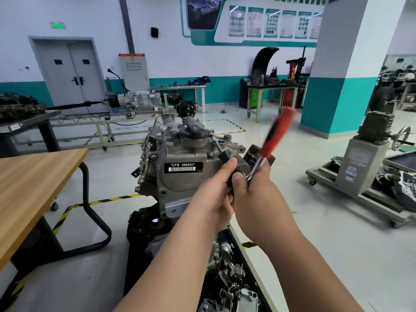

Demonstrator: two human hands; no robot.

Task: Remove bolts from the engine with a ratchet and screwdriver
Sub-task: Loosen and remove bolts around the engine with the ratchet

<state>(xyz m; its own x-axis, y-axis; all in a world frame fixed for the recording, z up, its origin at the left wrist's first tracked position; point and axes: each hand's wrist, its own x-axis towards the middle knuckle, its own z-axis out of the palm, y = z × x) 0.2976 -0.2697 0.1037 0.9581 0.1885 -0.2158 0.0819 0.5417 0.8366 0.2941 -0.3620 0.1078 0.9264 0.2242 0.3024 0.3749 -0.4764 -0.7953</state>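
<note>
Head camera: my left hand (216, 194) grips the black-handled, steel-shafted screwdriver (218, 147), its tip on the grey cast-metal engine (180, 152) just ahead of both hands. My right hand (256, 192) clutches the blurred red-and-black-handled ratchet (273, 137). A light wooden table (33, 176) stands left of them, and a teal-and-white pillar (337, 75) stands beyond the right.

I see white walls (180, 52) with a teal band (225, 88), a grey double door (74, 73), a wooden table (33, 176) and a glossy pale floor (315, 221).
</note>
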